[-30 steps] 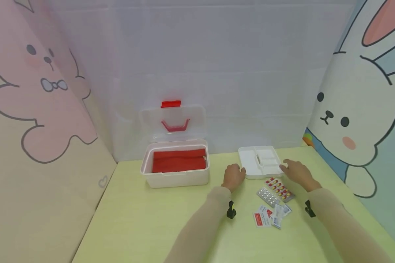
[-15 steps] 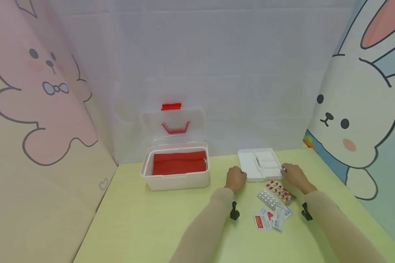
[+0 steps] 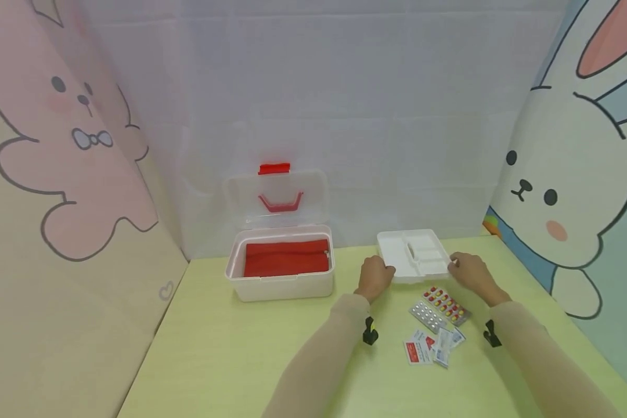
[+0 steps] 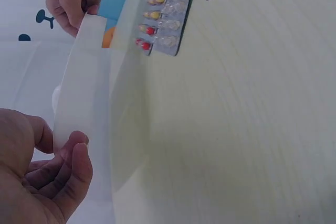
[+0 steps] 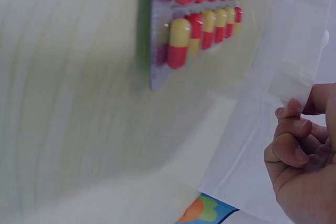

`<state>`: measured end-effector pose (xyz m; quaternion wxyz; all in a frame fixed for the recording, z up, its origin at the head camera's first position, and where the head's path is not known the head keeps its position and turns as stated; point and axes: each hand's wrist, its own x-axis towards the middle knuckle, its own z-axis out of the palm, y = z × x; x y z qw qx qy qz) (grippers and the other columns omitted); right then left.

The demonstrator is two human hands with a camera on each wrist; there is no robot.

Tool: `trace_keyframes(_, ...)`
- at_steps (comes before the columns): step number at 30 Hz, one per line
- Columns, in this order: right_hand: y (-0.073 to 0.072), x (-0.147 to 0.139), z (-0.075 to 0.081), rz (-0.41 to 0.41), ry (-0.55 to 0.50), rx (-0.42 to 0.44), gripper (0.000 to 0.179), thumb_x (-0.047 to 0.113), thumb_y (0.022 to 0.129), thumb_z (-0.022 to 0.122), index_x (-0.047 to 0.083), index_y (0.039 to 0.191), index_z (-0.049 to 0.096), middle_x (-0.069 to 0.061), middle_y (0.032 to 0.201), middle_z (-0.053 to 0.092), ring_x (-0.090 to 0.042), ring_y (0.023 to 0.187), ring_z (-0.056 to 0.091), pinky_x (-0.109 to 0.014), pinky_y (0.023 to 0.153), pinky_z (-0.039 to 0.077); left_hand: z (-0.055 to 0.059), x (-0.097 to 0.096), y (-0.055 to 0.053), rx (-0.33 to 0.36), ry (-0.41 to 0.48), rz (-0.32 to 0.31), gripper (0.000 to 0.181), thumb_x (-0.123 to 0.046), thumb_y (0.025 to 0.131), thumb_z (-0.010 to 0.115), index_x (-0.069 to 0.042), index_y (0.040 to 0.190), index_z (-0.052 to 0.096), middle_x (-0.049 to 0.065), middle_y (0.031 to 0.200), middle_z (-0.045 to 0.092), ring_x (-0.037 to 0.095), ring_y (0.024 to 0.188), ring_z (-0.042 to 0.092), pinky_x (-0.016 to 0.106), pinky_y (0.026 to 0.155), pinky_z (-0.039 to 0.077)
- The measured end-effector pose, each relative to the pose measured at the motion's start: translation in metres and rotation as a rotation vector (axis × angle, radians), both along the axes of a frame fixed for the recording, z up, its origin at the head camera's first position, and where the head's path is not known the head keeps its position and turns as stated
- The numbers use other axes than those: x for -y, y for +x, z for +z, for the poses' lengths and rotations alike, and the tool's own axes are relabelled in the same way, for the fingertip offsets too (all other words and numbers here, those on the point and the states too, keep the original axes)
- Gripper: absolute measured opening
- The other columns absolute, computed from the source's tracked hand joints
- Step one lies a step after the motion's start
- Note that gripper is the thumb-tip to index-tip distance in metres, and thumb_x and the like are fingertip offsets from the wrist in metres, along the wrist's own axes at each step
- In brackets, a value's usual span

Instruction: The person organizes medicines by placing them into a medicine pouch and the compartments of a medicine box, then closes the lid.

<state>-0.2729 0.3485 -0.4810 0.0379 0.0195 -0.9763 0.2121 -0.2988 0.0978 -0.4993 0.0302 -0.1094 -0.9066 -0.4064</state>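
A white tray (image 3: 399, 255) with several compartments is held between both hands at the back right of the table. My left hand (image 3: 374, 277) pinches its left front corner, thumb on top and fingers curled under, as the left wrist view shows. At the opposite corner my right hand (image 3: 472, 276) pinches the tray between thumb and fingers. In the left wrist view the tray's side wall (image 4: 84, 82) stands over the tabletop with a gap beneath it. Just in front lie a blister pack of red and yellow capsules (image 3: 446, 304) and a silver blister pack (image 3: 427, 315).
Left of the tray stands a white box (image 3: 279, 287) with its clear lid (image 3: 240, 194) raised, holding a red pouch (image 3: 286, 258). Small printed packets (image 3: 418, 351) and white sachets (image 3: 442, 347) lie nearer the front. A white curtain (image 3: 355, 116) hangs behind the table.
Both hands have closed their grip on the tray's front corners, the right hand moving in to its corner. The tray has risen slightly off the table. The box and medicine packs stay put.
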Motion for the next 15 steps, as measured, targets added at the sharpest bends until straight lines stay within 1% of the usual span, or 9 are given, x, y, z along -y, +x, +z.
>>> trace_keyframes(2,0.003,0.0,0.007,-0.003,-0.002,-0.003,0.043,0.016,0.096,0.047,-0.017,0.124,0.052,-0.037,0.11,0.062,-0.048,0.094,0.062,-0.056,0.079,0.051,0.007,0.002,0.002,-0.03,0.007,-0.022,0.05,-0.012,0.087,0.059,-0.018,0.048,0.028,-0.008,0.042,0.023,0.006,0.038,0.02,0.02,0.037,0.02)
trace_keyframes(4,0.006,0.001,0.014,0.0,-0.011,-0.028,0.044,0.016,0.096,0.046,-0.017,0.124,0.052,-0.037,0.109,0.062,-0.049,0.095,0.062,-0.057,0.079,0.05,0.014,0.005,0.004,-0.058,0.016,-0.048,0.05,-0.012,0.088,0.058,-0.018,0.048,0.028,-0.008,0.042,0.023,0.005,0.038,0.02,0.019,0.037,0.019)
trace_keyframes(9,0.016,0.002,0.031,0.022,-0.045,-0.109,0.042,0.017,0.101,0.043,-0.016,0.124,0.053,-0.037,0.11,0.063,-0.05,0.094,0.062,-0.058,0.078,0.05,0.028,0.012,0.014,-0.061,0.037,-0.087,0.049,-0.014,0.09,0.056,-0.018,0.049,0.03,-0.009,0.041,0.026,0.003,0.035,0.022,0.018,0.035,0.02)
trace_keyframes(12,0.021,0.005,0.039,0.037,-0.055,-0.147,0.041,0.017,0.102,0.043,-0.015,0.124,0.055,-0.036,0.106,0.064,-0.043,0.086,0.064,-0.055,0.074,0.051,0.037,0.018,0.022,-0.062,0.066,-0.096,0.048,-0.015,0.09,0.057,-0.017,0.048,0.034,-0.008,0.04,0.032,0.003,0.034,0.026,0.019,0.036,0.022)
trace_keyframes(15,0.024,0.01,0.047,0.042,-0.053,-0.163,0.04,0.018,0.103,0.044,-0.014,0.123,0.056,-0.034,0.104,0.066,-0.033,0.077,0.062,-0.047,0.067,0.05,0.047,0.025,0.03,-0.065,0.093,-0.096,0.045,-0.015,0.09,0.057,-0.016,0.048,0.039,-0.007,0.04,0.04,0.003,0.035,0.034,0.019,0.036,0.025)
